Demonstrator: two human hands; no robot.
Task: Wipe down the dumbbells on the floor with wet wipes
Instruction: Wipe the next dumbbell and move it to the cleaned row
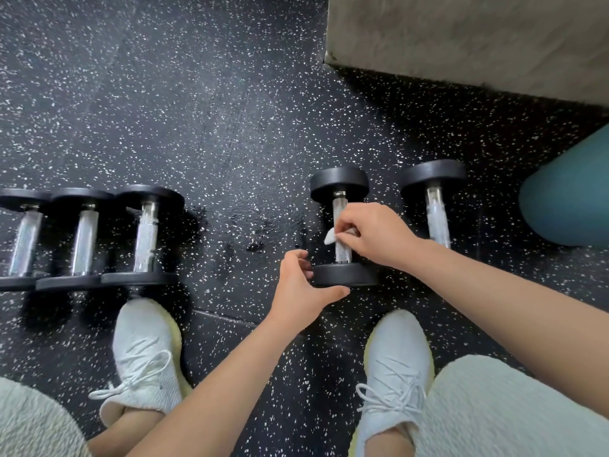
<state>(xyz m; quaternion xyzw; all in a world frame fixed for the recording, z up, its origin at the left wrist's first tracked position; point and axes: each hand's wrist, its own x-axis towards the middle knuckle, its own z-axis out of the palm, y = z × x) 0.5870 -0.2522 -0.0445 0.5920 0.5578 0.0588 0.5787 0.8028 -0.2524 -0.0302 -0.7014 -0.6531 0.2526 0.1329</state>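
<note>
From my remote seat I see black rubber floor (204, 103) flecked with white filling the view under both hands, with a grey concrete block (478, 37) well beyond the right hand and a teal ball (570, 199) off to its right. Two bare forearms reach down between knees in pale fleecy shorts (514, 410), and white laced sneakers (148, 354) sit planted just behind the hands. Five dumbbells lie on the floor: a row of three (84, 239) touching side by side well to the left of the left hand, one more dumbbell (436, 206) just right of the right hand, and the dumbbell being wiped (341, 225) directly under both hands, its handle running away from me. The left hand (303, 288) is partly curled around the near black end plate of that dumbbell, thumb along its near face and fingers on its left edge. The right hand (372, 234) is closed, pinching a small white wet wipe (329, 238) against the knurled chrome handle, about midway along it. A damp, shiny patch (250, 232) darkens the floor just left of the hands.
</note>
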